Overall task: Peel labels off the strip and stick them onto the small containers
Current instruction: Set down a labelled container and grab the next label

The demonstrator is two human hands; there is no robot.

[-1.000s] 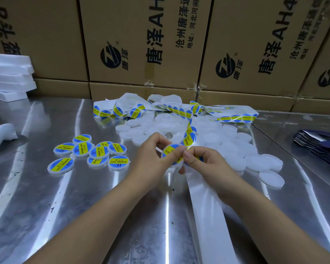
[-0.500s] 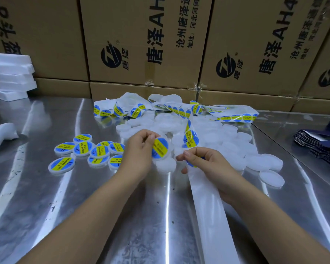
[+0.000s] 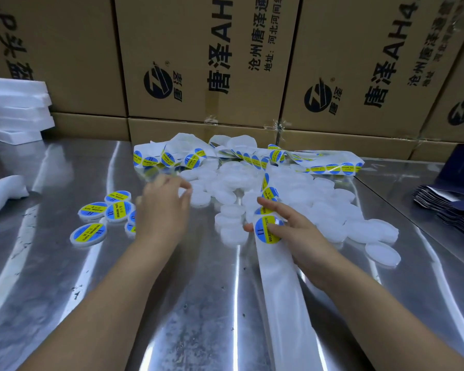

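Label strip [image 3: 281,303] runs front-to-back, right hand [image 3: 302,238] apparently holding it.

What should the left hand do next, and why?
Probably pick a bare container from the pile: the left hand looks empty at its edge, while the right hand holds the strip with a label ready.

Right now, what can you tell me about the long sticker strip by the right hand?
The label strip is a long, glossy white backing ribbon, bare and flat on the steel table near the camera. At the right hand it carries round blue-and-yellow labels, then climbs and twists back into a tangled heap behind the white containers. The hand pinches it, thumb above, a fingertip showing beneath.
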